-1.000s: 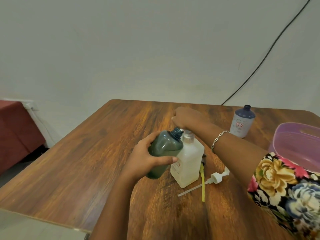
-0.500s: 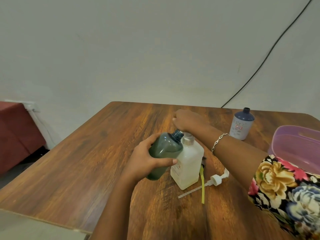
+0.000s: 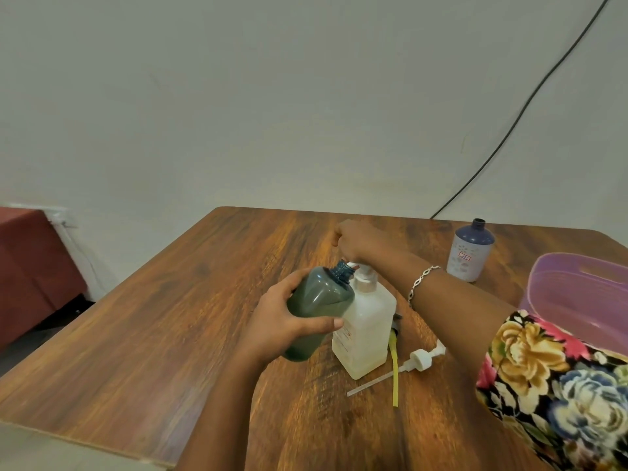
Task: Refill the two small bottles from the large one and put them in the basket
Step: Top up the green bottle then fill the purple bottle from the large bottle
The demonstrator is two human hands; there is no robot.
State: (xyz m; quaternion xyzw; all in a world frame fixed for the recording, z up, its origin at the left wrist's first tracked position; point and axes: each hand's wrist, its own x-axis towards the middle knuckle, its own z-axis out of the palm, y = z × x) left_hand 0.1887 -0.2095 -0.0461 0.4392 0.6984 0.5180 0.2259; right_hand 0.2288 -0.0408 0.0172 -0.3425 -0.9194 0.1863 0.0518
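Left hand (image 3: 282, 322) grips smooth, rounded dark-green plastic bottle (image 3: 317, 305), tilted.

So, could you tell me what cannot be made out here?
- Head view: fingers of the right hand on the pump of the large bottle, hidden under the hand.
- Flow into the green bottle in the left hand: too small, blurred.
- Inside of the basket: cut off by the right edge and floral sleeve.
- Label of the purple bottle: too small.

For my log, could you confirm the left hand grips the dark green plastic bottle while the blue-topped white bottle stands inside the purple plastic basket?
No: the head view shows the blue-topped white bottle on the wooden table, beside the purple basket.
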